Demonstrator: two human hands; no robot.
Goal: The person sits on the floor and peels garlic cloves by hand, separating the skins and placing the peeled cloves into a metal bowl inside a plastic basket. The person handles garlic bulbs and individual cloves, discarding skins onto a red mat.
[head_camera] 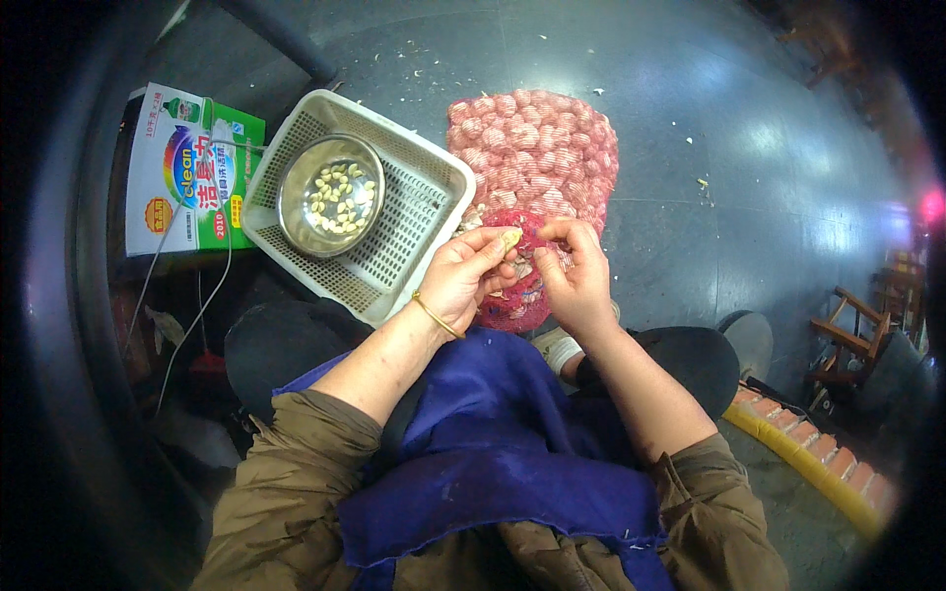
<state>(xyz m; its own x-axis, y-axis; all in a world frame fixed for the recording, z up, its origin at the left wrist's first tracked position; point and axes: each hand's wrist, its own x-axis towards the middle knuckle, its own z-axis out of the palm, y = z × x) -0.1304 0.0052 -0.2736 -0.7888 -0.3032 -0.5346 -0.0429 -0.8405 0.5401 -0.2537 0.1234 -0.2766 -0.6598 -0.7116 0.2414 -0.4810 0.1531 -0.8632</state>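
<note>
My left hand (473,270), with a gold-coloured bangle at its wrist, pinches a pale yellow garlic clove (511,238) between thumb and forefinger. Just to the right, my right hand (579,267) has its fingers bent, thumb and forefinger apart, and nothing visible between them. Beneath both hands lies the gathered end of a red mesh sack (517,314), with loose papery garlic skins on it. Its full part, packed with garlic bulbs (528,137), rests on the floor beyond. To the left, a steel bowl (292,236) containing peeled cloves (340,199) sits inside a pale plastic basket (421,277).
A printed detergent carton (196,177) stands left of the basket, with a thin cable (214,284) hanging across it. Skin scraps dot the dark tiled floor (658,244). At right are a wooden stool (850,332) and a brick edge with a yellow border (805,458).
</note>
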